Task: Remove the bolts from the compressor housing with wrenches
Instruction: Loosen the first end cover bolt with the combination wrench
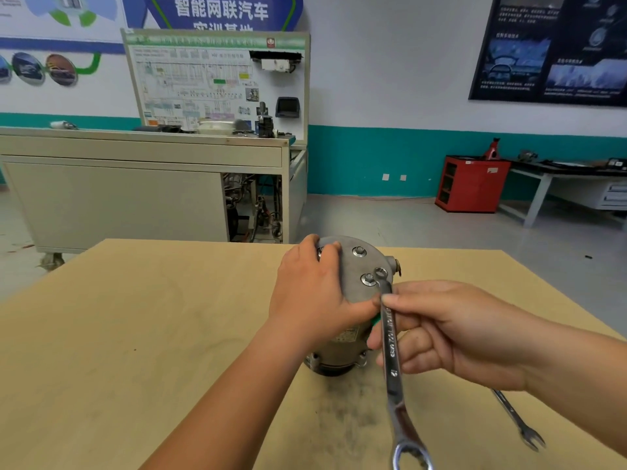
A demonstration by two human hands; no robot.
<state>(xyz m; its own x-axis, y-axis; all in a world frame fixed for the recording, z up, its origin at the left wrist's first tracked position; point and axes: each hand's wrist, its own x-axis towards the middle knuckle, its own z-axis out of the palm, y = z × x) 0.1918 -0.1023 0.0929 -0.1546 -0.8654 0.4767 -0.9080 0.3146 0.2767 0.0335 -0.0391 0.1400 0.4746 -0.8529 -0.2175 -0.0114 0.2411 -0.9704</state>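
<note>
A grey compressor housing (356,269) stands upright in the middle of a pale wooden counter (135,334). The person's left grip (312,286) clasps it from the left, fingers curled over its far top edge and thumb on its near side. The right grip (451,334), just right of the housing, pinches the shaft of a wrench (390,351) whose far end sits on the top plate beside one bolt (368,279), with another bolt (359,251) behind it. A second wrench (517,420) lies on the counter, partly under the right forearm.
</note>
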